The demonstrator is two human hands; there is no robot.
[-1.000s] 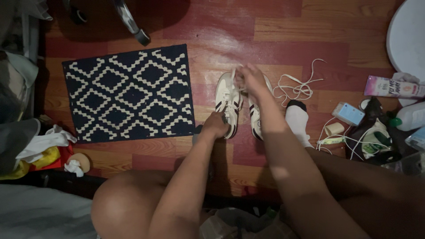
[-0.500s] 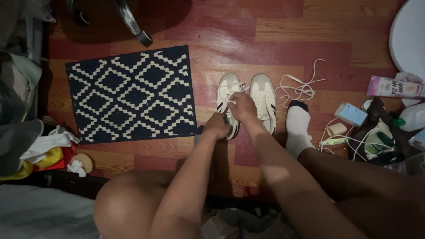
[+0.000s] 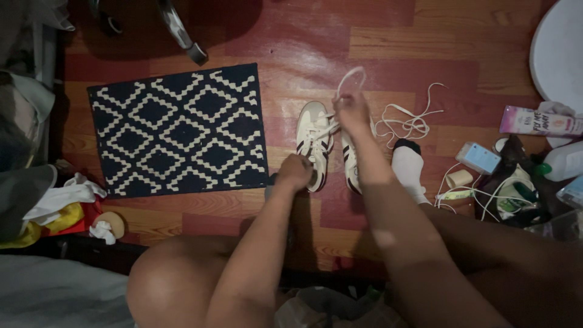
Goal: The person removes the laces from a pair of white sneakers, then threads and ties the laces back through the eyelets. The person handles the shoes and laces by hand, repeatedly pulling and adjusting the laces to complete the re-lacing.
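Left hand (image 3: pixel 295 172) is clamped on the heel of the cream leather sneaker with dark side stripes (image 3: pixel 314 141), which lies on the red wooden floor (image 3: pixel 388 36), its long axis pointing away from the person, toe farthest out. Right hand (image 3: pixel 351 109), past the toe end, pinches the flat white shoelace (image 3: pixel 349 79) and holds a loop of it up above the sneaker. A second matching sneaker (image 3: pixel 350 161) sits just beside it, mostly hidden under the right forearm
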